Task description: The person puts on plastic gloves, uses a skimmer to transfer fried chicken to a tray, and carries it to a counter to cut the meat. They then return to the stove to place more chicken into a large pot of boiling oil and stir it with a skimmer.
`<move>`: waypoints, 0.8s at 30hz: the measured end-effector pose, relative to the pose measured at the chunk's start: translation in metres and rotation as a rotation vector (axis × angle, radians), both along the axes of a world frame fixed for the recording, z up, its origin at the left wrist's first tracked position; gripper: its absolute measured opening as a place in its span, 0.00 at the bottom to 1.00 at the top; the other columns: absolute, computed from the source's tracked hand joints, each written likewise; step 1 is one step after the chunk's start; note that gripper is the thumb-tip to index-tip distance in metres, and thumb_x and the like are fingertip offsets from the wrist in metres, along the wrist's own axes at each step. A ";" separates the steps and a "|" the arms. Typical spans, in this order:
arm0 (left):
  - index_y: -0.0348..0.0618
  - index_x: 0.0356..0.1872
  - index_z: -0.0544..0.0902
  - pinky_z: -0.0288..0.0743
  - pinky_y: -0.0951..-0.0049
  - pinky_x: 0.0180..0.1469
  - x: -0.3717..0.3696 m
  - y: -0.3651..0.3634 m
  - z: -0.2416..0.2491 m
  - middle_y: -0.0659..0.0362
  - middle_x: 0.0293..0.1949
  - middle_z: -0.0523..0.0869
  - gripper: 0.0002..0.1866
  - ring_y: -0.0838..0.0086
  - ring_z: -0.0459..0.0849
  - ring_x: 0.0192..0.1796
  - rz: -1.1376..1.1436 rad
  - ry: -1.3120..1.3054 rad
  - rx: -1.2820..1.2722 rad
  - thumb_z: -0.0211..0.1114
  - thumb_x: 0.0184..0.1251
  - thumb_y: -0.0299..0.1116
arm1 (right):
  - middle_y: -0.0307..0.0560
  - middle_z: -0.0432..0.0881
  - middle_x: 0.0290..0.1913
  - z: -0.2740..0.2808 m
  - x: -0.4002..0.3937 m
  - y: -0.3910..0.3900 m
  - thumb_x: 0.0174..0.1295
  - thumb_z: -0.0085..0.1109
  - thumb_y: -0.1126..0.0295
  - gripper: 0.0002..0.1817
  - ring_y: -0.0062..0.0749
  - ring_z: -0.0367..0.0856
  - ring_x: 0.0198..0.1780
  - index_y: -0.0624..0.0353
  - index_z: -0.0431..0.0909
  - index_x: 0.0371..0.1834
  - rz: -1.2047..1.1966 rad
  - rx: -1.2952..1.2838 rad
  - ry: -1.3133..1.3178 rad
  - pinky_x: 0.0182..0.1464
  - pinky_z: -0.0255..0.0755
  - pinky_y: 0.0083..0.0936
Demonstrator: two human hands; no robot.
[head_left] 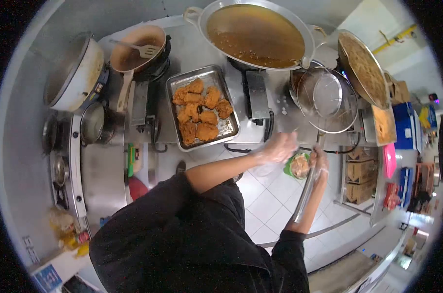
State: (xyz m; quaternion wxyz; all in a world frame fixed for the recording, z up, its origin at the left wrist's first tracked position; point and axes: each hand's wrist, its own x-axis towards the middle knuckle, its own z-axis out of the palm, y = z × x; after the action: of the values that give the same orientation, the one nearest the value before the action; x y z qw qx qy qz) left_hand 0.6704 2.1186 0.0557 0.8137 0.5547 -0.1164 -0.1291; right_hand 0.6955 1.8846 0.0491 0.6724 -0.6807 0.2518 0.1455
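My right hand (319, 163), in a clear plastic glove, is wrapped round the long metal handle of a round wire strainer (327, 95). The strainer's basket lies over the counter at the right. My left hand (280, 148), also gloved and smeared by motion, is out in front of the counter's edge; its fingers are too blurred to read. A metal tray (227, 128) on the counter holds several pieces of brown fried chicken (208, 117). Behind it is a wide pan (307, 36) of brown oil. Below my hands shows a green container (293, 172) with pale food.
At the back left, a frying pan (128, 46) holds a slotted spatula, beside a white cooker (77, 78). A large pan of brown crumbly matter (363, 61) leans at the right, near a tray of orange food (383, 124). Cardboard boxes (360, 178) sit on a low shelf.
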 end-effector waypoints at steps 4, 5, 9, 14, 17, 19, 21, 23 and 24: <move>0.45 0.22 0.74 0.67 0.71 0.14 0.064 -0.064 -0.033 0.62 0.15 0.73 0.33 0.75 0.71 0.12 -0.009 0.280 0.062 0.41 0.81 0.61 | 0.30 0.69 0.19 -0.039 0.078 -0.051 0.72 0.58 0.55 0.15 0.14 0.66 0.16 0.56 0.78 0.36 0.136 0.120 0.065 0.15 0.58 0.16; 0.44 0.23 0.74 0.68 0.70 0.14 0.073 -0.071 -0.037 0.61 0.15 0.74 0.33 0.74 0.72 0.12 0.004 0.281 0.063 0.41 0.82 0.59 | 0.30 0.69 0.19 -0.042 0.086 -0.058 0.72 0.58 0.56 0.15 0.13 0.66 0.16 0.56 0.78 0.36 0.148 0.177 0.068 0.15 0.58 0.15; 0.42 0.24 0.76 0.71 0.66 0.17 0.103 -0.082 -0.054 0.60 0.15 0.75 0.31 0.72 0.75 0.14 0.087 0.409 0.091 0.41 0.83 0.55 | 0.32 0.71 0.22 -0.059 0.116 -0.077 0.75 0.54 0.58 0.15 0.15 0.66 0.17 0.60 0.77 0.43 0.177 0.328 0.115 0.17 0.62 0.15; 0.41 0.27 0.75 0.73 0.64 0.21 0.132 -0.099 -0.055 0.59 0.16 0.75 0.30 0.69 0.76 0.16 0.201 0.573 0.070 0.41 0.83 0.54 | 0.40 0.75 0.31 -0.053 0.116 -0.077 0.76 0.53 0.57 0.22 0.19 0.73 0.25 0.69 0.75 0.54 0.101 0.604 0.041 0.21 0.71 0.12; 0.38 0.33 0.79 0.78 0.58 0.28 0.161 -0.117 -0.087 0.53 0.20 0.81 0.31 0.61 0.83 0.24 0.173 0.447 0.235 0.41 0.81 0.55 | 0.43 0.79 0.36 -0.054 0.096 -0.079 0.76 0.53 0.58 0.22 0.22 0.77 0.30 0.70 0.74 0.57 0.101 0.729 -0.047 0.28 0.77 0.12; 0.37 0.37 0.82 0.81 0.54 0.32 0.177 -0.126 -0.112 0.48 0.23 0.85 0.32 0.56 0.88 0.29 0.122 0.327 0.407 0.40 0.80 0.57 | 0.46 0.81 0.40 -0.048 0.075 -0.070 0.75 0.54 0.59 0.21 0.24 0.80 0.33 0.70 0.75 0.57 0.012 0.810 -0.133 0.33 0.80 0.14; 0.36 0.44 0.82 0.82 0.56 0.42 0.159 -0.109 -0.064 0.46 0.28 0.87 0.37 0.50 0.88 0.36 0.011 0.579 0.371 0.34 0.80 0.60 | 0.48 0.84 0.44 -0.059 0.051 -0.061 0.74 0.56 0.61 0.20 0.26 0.83 0.37 0.69 0.75 0.56 -0.112 0.929 -0.209 0.37 0.83 0.17; 0.36 0.43 0.81 0.81 0.54 0.43 0.118 -0.088 -0.045 0.45 0.28 0.87 0.37 0.49 0.88 0.36 0.132 0.243 0.617 0.32 0.81 0.61 | 0.48 0.84 0.46 -0.081 0.022 -0.049 0.74 0.57 0.60 0.20 0.29 0.84 0.41 0.68 0.76 0.56 -0.389 0.980 -0.167 0.41 0.84 0.24; 0.35 0.48 0.78 0.81 0.56 0.43 0.116 -0.071 -0.063 0.45 0.33 0.86 0.36 0.53 0.86 0.37 0.015 0.164 0.674 0.33 0.81 0.61 | 0.49 0.85 0.46 -0.096 0.009 -0.042 0.73 0.57 0.60 0.20 0.30 0.85 0.43 0.68 0.76 0.56 -0.518 1.006 -0.140 0.44 0.85 0.27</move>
State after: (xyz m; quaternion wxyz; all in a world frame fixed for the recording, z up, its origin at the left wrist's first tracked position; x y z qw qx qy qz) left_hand 0.7865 2.0474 -0.0069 0.5922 0.7810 0.0025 -0.1983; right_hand 0.7043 1.8423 -0.0472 0.9426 -0.2006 0.2649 0.0323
